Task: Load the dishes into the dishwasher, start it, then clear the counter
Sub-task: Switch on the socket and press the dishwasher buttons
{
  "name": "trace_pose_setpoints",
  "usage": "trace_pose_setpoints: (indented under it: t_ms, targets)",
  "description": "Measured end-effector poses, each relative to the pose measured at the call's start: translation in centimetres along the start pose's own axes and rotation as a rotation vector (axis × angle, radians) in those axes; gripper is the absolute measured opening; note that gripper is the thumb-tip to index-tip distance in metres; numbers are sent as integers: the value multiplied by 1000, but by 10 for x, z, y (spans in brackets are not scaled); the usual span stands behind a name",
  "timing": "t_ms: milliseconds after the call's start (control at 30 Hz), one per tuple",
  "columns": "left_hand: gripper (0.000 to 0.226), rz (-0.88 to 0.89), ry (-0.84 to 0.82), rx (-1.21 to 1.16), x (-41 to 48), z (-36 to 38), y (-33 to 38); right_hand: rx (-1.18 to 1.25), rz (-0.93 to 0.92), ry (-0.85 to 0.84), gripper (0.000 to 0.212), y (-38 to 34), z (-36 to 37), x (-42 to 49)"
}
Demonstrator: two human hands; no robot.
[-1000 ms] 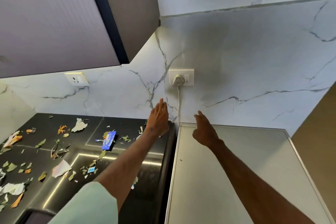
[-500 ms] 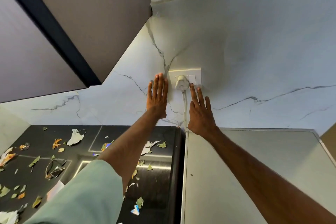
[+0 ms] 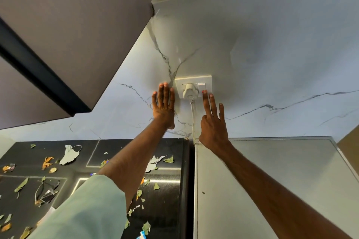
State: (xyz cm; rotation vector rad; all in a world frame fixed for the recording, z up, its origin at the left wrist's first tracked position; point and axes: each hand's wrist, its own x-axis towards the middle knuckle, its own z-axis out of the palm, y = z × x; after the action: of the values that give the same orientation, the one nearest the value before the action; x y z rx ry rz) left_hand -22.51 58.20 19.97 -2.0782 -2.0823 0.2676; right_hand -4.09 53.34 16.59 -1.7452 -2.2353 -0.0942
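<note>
The left hand (image 3: 163, 105) lies flat on the wall (image 3: 272, 54), fingers (image 3: 165, 93) straight; the right hand (image 3: 212, 128), fingers straight too, touches the switch (image 3: 201, 87)

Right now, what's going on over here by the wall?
A person is reaching up to a socket plate on the marble wall. The left hand lies flat on the wall just left of the plate. The right hand has a straight fingertip on the switch beside the white plug, whose cord runs down beside the grey appliance top. The dark counter is littered with leaf and paper scraps, not yet cleared.
</note>
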Motion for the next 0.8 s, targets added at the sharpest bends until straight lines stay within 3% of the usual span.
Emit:
trace_pose_setpoints:
  t_ms: [200,467,633,800]
  targets:
    - [142,14,4,-7,-2,-1,-1,42,23,14,42,-4,7,3]
    - [141,19,-27,61,-3,-5,1,66,24,-53,29,-5,-10,-1]
    - [152,56,-84,71,-6,-12,-2,168,13,90,20,0,-12,-12]
    - [149,134,-87,89,-18,-25,-3,215,40,70,24,11,-18,-37]
